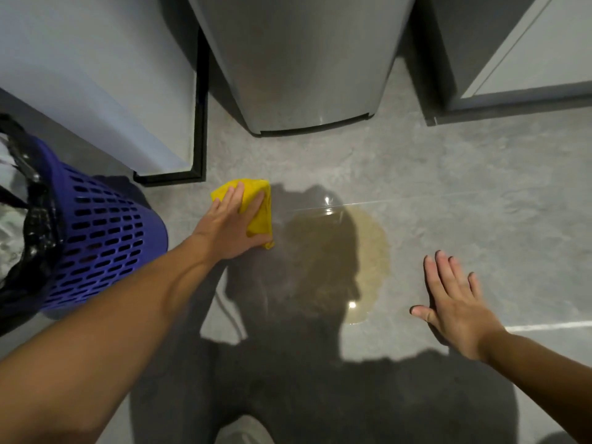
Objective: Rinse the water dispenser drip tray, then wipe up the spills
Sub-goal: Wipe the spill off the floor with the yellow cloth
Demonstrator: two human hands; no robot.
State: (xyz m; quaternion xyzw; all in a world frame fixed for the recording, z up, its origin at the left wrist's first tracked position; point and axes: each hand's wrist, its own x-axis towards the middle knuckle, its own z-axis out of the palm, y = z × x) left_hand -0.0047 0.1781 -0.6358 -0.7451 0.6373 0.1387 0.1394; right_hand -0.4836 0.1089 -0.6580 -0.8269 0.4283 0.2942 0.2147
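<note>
A: Entry 1 — hazards. List them.

B: Spill (374,251): 1 yellowish puddle on the floor (480,187), just right of the yellow cloth (256,203) and apparently not reached by it. Left hand (229,225): presses the cloth flat to the tile, fingers (235,195) straight and spread on top, not gripping. Likely fault: a flat push smears the liquid toward the base of the water dispenser (304,59) instead of lifting it. The small folded cloth may also saturate before the puddle is gone.

A: Hazard 2?

B: Right hand (461,309): fingers straight and splayed, holding nothing, low at the floor just right of the puddle. Whether it touches cannot be told. If it bears weight there, a wet glossy tile could let it slide into the spill.

A: Entry 2 — surface and room.

B: Floor: grey stone-look tile, glossy, pale grout lines, the person's shadow lying across it. Water dispenser: silver body, top centre, judged from the task; the drip tray is not in view. Blue basket (105,232) with black bag (35,200) at left, close beside the left forearm, where a wide sweep could knock it. White cabinet (96,75) with a black plinth behind the basket. 1 more pale cabinet (528,52) at top right.
</note>
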